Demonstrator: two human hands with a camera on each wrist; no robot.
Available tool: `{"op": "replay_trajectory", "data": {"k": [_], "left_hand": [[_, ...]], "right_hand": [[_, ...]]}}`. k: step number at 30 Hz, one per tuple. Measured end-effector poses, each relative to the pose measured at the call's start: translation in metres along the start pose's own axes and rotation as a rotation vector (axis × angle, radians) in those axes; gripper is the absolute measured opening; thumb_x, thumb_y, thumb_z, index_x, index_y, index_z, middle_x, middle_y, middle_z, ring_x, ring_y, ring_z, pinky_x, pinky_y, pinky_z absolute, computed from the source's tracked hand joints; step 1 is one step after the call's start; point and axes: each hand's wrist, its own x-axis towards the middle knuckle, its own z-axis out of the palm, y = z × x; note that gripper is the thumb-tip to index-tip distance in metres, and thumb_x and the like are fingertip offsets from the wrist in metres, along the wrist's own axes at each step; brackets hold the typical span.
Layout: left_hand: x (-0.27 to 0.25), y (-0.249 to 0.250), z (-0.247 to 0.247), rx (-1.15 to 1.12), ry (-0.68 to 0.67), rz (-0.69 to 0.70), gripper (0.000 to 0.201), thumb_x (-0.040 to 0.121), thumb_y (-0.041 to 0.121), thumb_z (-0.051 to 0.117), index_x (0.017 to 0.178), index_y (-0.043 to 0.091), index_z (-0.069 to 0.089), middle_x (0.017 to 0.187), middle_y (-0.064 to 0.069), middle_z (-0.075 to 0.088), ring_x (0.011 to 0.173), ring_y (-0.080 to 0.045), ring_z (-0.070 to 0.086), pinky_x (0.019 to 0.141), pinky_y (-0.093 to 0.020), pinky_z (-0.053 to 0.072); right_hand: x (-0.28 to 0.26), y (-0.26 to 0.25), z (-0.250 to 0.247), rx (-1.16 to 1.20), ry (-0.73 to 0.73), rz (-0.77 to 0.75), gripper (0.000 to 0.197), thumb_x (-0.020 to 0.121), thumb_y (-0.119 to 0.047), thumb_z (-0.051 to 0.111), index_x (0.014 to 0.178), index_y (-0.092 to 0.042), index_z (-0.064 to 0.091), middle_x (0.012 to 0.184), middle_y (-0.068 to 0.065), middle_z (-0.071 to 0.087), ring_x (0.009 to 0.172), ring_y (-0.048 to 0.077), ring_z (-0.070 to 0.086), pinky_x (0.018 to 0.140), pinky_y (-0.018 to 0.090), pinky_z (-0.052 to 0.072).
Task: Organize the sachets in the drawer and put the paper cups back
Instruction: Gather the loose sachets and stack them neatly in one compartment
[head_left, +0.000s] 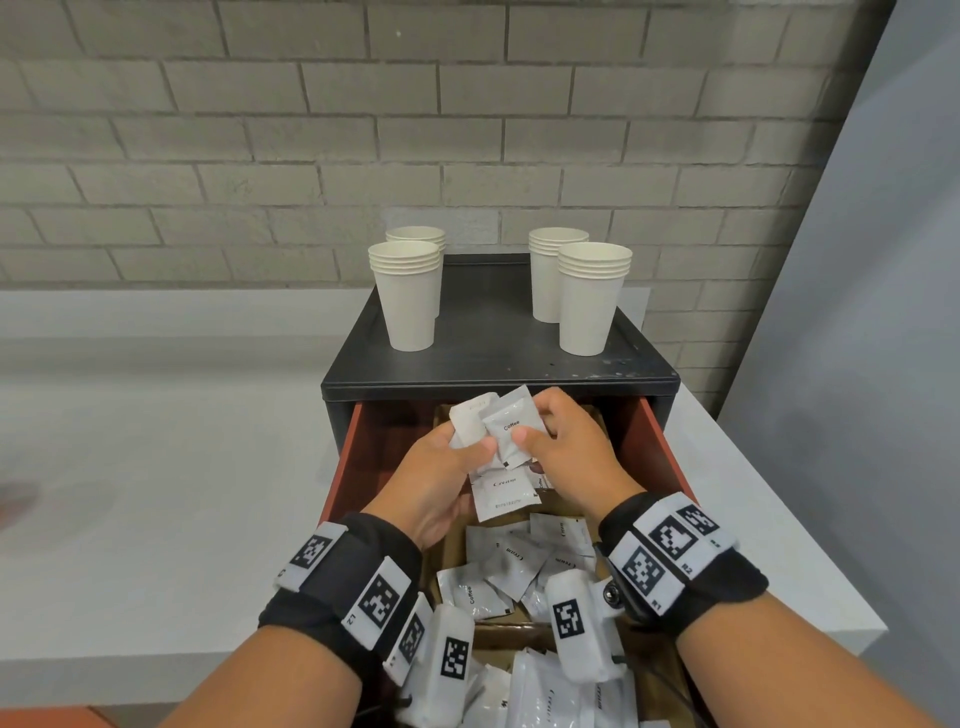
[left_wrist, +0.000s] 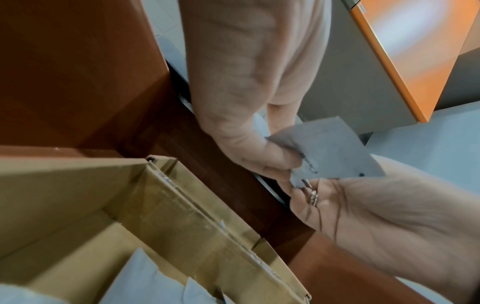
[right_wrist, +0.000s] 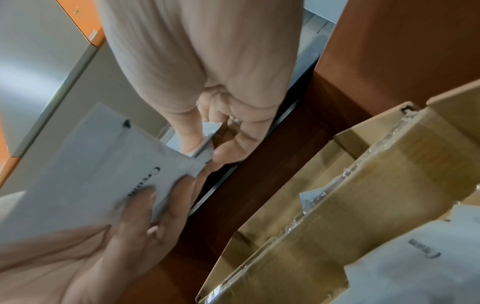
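Observation:
Both hands hold a small bundle of white sachets above the open red-brown drawer (head_left: 655, 447). My left hand (head_left: 470, 449) grips the bundle from the left. My right hand (head_left: 535, 428) pinches it from the right, thumb on the "Coffee" sachet (head_left: 506, 431). A "Cream" sachet (head_left: 503, 493) hangs below; in the right wrist view the fingers (right_wrist: 148, 193) lie against this Cream sachet (right_wrist: 103, 164). The left wrist view shows the left hand (left_wrist: 306, 185) meeting the right hand (left_wrist: 280, 160) at a sachet (left_wrist: 327, 148). Paper cup stacks (head_left: 408, 296) (head_left: 592, 299) stand on the black cabinet (head_left: 493, 358).
Loose sachets (head_left: 519, 566) fill cardboard compartments (left_wrist: 182, 205) in the drawer under my wrists. Two more cup stacks (head_left: 418, 236) (head_left: 548, 275) stand behind the front ones. A white counter (head_left: 182, 441) runs left, a brick wall (head_left: 311, 130) behind, a grey wall (head_left: 883, 312) on the right.

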Motion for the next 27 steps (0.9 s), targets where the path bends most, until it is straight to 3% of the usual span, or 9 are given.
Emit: {"op": "replay_trajectory", "data": {"k": [4,9,13,15,17,20,23,27], "left_hand": [[-0.001,0.001,0.002,0.012,0.034,0.016,0.028,0.097,0.003,0.045,0.116,0.020,0.055,0.100,-0.004,0.068,0.084,-0.018,0.068,0.061,-0.030,0.060],[0.001,0.001,0.000,0.085,0.181,0.017,0.030,0.095,0.006,0.050,0.124,0.016,0.051,0.109,-0.002,0.064,0.088,-0.019,0.067,0.061,-0.025,0.058],[0.005,0.002,-0.005,0.115,0.305,-0.004,0.021,0.095,0.010,0.052,0.112,0.022,0.049,0.124,-0.005,0.058,0.105,-0.024,0.061,0.083,-0.034,0.057],[0.004,0.003,-0.005,0.123,0.313,-0.009,0.021,0.095,0.010,0.052,0.111,0.023,0.047,0.126,-0.006,0.057,0.107,-0.025,0.060,0.088,-0.036,0.055],[0.003,0.003,-0.005,0.120,0.292,-0.005,0.028,0.095,0.009,0.051,0.119,0.022,0.047,0.122,-0.004,0.057,0.103,-0.022,0.061,0.079,-0.031,0.056],[0.003,0.001,-0.004,0.123,0.263,-0.014,0.034,0.095,0.008,0.051,0.126,0.022,0.046,0.118,-0.003,0.058,0.096,-0.020,0.062,0.073,-0.029,0.056],[0.003,0.000,-0.005,0.152,0.211,-0.035,0.037,0.093,0.005,0.053,0.128,0.017,0.048,0.118,-0.006,0.062,0.095,-0.022,0.065,0.071,-0.031,0.059],[-0.002,0.000,0.000,0.164,0.133,-0.041,0.030,0.092,0.000,0.053,0.118,0.015,0.052,0.099,-0.004,0.065,0.083,-0.018,0.066,0.056,-0.024,0.058]], "right_hand": [[0.001,0.001,0.001,-0.054,0.012,-0.002,0.010,0.092,-0.015,0.055,0.095,-0.023,0.058,0.107,0.003,0.061,0.095,0.016,0.061,0.085,0.035,0.054],[0.002,0.001,-0.004,0.104,0.111,0.038,0.024,0.092,-0.007,0.055,0.106,-0.025,0.055,0.092,0.004,0.064,0.083,0.013,0.063,0.070,0.021,0.053],[0.004,0.009,-0.017,0.088,0.173,0.175,0.022,0.089,0.001,0.052,0.090,-0.021,0.053,0.090,0.007,0.059,0.074,0.016,0.057,0.062,0.023,0.051],[0.006,0.015,-0.019,0.070,0.139,0.289,0.026,0.084,0.007,0.052,0.082,-0.019,0.055,0.094,0.010,0.060,0.076,0.019,0.058,0.059,0.025,0.050],[0.009,0.019,-0.018,0.059,0.147,0.318,0.024,0.082,0.005,0.057,0.086,-0.018,0.058,0.105,0.011,0.062,0.090,0.024,0.060,0.074,0.033,0.054],[0.005,0.012,-0.014,0.097,0.105,0.275,0.024,0.091,-0.012,0.056,0.114,-0.014,0.057,0.111,0.003,0.057,0.097,0.018,0.056,0.087,0.031,0.050],[-0.001,0.001,-0.008,0.167,-0.033,0.240,0.024,0.094,-0.022,0.054,0.117,-0.019,0.055,0.107,0.000,0.060,0.093,0.012,0.059,0.075,0.022,0.052],[-0.003,-0.002,-0.005,0.052,-0.040,0.126,0.023,0.092,-0.011,0.055,0.112,-0.021,0.057,0.098,0.008,0.066,0.077,0.007,0.057,0.063,0.015,0.045]]}}
